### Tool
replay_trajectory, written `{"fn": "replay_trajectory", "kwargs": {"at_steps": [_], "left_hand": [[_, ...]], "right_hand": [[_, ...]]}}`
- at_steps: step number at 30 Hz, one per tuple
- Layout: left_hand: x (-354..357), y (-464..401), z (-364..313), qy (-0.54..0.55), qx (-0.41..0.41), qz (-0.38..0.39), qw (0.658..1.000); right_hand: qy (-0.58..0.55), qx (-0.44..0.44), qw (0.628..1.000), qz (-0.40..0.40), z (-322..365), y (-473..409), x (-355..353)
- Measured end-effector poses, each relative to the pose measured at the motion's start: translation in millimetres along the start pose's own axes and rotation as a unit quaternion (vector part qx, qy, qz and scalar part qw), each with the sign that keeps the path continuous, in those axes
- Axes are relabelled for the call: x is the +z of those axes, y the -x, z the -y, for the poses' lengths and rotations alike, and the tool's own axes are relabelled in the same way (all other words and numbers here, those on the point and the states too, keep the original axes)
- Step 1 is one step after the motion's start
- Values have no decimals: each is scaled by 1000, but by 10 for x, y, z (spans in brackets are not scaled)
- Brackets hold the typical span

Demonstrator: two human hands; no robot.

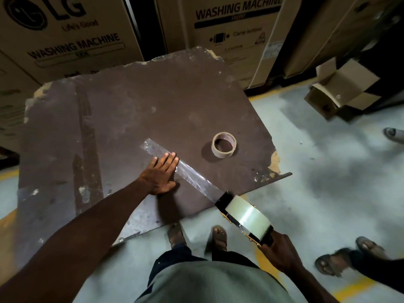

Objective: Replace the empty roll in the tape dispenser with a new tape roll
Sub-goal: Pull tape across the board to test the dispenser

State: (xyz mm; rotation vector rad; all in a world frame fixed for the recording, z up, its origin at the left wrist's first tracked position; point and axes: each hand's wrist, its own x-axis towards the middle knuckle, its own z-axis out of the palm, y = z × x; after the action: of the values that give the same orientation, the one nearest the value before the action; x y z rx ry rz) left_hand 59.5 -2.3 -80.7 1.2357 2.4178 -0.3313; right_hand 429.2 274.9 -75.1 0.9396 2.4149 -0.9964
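My right hand (282, 252) grips the handle of a black tape dispenser (244, 217), held off the near right edge of a worn brown table (109, 119). A full clear tape roll (248, 216) sits in the dispenser. A strip of clear tape (192, 178) runs from it across the tabletop to the upper left. My left hand (161, 173) lies flat with straight fingers, pressing on that strip. An empty brown cardboard roll core (224, 145) stands on the table to the right of my left hand.
Large washing machine cartons (229, 29) stand behind the table. A small open cardboard box (343, 92) lies on the floor at the right. Another person's sandalled feet (349, 256) are at the lower right, and my own feet (196, 235) are at the table's near edge.
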Motion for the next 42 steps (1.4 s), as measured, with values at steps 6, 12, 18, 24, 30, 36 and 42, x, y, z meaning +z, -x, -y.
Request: {"fn": "replay_trajectory", "kwargs": {"at_steps": [6,12,18,24,30,36,42], "left_hand": [[24,33,-107,-10,13,2,1000],[24,46,-197,-10,47,-7,999],[-13,61,-213,-2,46,9,999],[-81,39,-225,8,46,25,999],[-64,33,-247,22,40,36,998],[-127,32,-280,16,38,57,998],[-152,46,-258,23,42,60,997]], "right_hand": [[-9,-11,1000,4,29,-12,23],[-27,15,1000,6,19,-62,71],[-49,1,999,7,28,-53,81],[-72,21,997,16,-314,9,133],[-71,24,997,20,-416,11,136],[-33,43,998,6,-311,-16,191],[-9,51,999,-6,-161,-37,163]]}}
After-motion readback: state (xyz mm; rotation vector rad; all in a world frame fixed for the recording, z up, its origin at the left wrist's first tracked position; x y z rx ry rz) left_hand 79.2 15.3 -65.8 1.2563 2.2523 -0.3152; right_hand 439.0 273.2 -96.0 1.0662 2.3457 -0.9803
